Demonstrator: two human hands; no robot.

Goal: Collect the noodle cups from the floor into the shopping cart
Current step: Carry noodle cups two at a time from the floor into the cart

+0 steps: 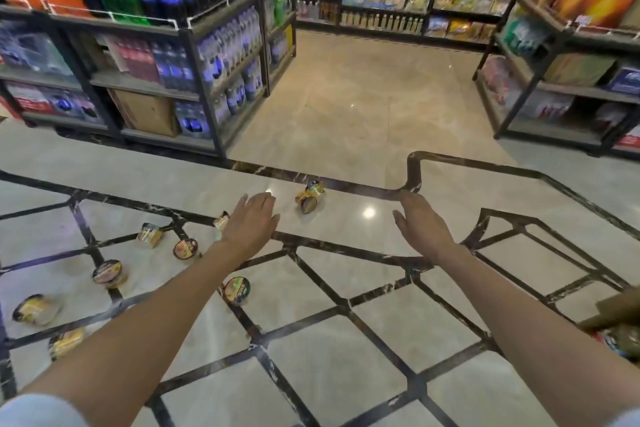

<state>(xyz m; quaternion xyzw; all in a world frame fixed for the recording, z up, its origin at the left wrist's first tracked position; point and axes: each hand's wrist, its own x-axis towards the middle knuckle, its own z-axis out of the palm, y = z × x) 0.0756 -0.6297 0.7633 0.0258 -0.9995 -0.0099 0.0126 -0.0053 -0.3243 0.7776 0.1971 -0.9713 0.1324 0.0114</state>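
Seven noodle cups (pixel 310 200) or so lie scattered on the floor (pixel 346 305) in your head view, most of them off to your left and one straight ahead, just beyond your left hand (pixel 254 218). A further cup sits partly hidden behind that hand. Both hands are held out flat with fingers straight and hold nothing; your right hand (pixel 420 227) hovers well apart from any cup. The shopping cart is not plainly in view, though a blurred shape at the lower right edge may be part of it.

Start with the cup lying on its side ahead of you: bend low, curl your fingers round its wall rather than the lid, and lift it cleanly so it cannot roll away. Use your left hand for the cluster to the left, and work from the nearest cup outward.
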